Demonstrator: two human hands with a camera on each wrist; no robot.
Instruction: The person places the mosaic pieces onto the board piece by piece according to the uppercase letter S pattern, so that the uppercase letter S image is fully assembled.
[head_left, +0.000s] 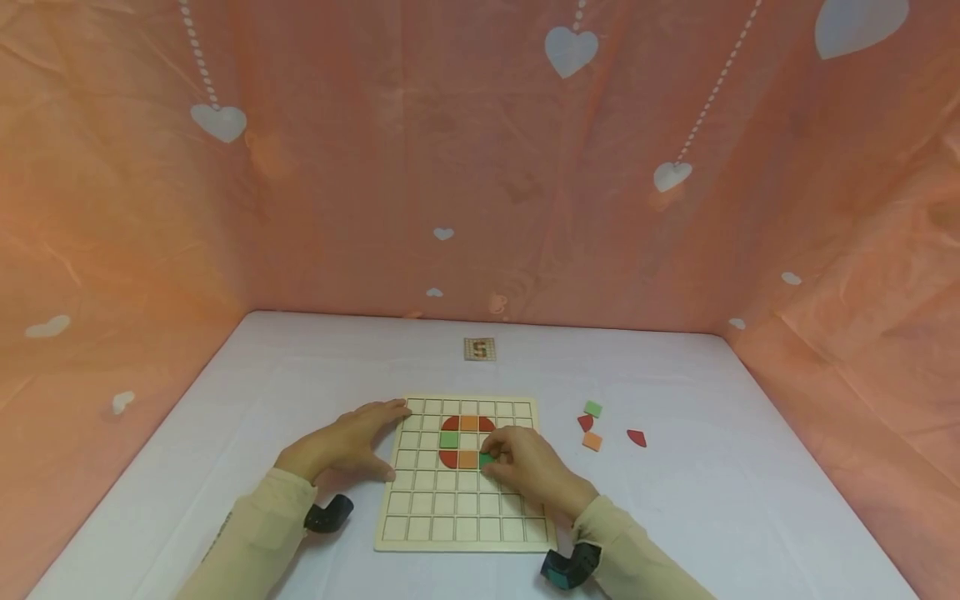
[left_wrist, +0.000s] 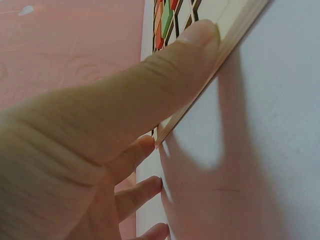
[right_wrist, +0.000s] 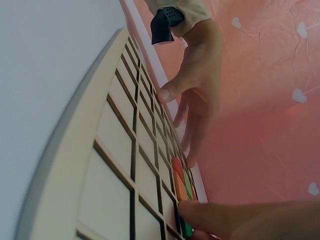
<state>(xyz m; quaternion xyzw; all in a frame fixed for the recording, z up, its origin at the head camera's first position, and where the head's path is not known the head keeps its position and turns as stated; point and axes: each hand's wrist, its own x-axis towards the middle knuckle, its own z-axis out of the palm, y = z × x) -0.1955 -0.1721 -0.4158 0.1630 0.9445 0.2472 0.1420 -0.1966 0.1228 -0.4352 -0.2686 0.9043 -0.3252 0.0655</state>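
A wooden grid board (head_left: 420,527) lies on the table. My left hand (head_left: 348,437) rests at its left side, fingers extended, with thumb and fingertips on the rim; in the left wrist view the thumb (left_wrist: 200,37) lies on the board's edge. My right hand (head_left: 528,467) pinches a dark green piece (head_left: 485,459) between thumb and fingers, low over a grid cell right of the lower orange square (head_left: 468,459). Red rounded pieces (head_left: 448,458), another orange square (head_left: 469,422) and a light green square (head_left: 448,439) sit in nearby cells. The fingers hide part of the dark green piece.
Right of the board lie a light green square (head_left: 593,408), an orange square (head_left: 592,441) and two red pieces (head_left: 637,437). A small patterned card (head_left: 480,349) lies beyond the board. Pink cloth (head_left: 480,167) with hearts surrounds the white table (head_left: 300,358).
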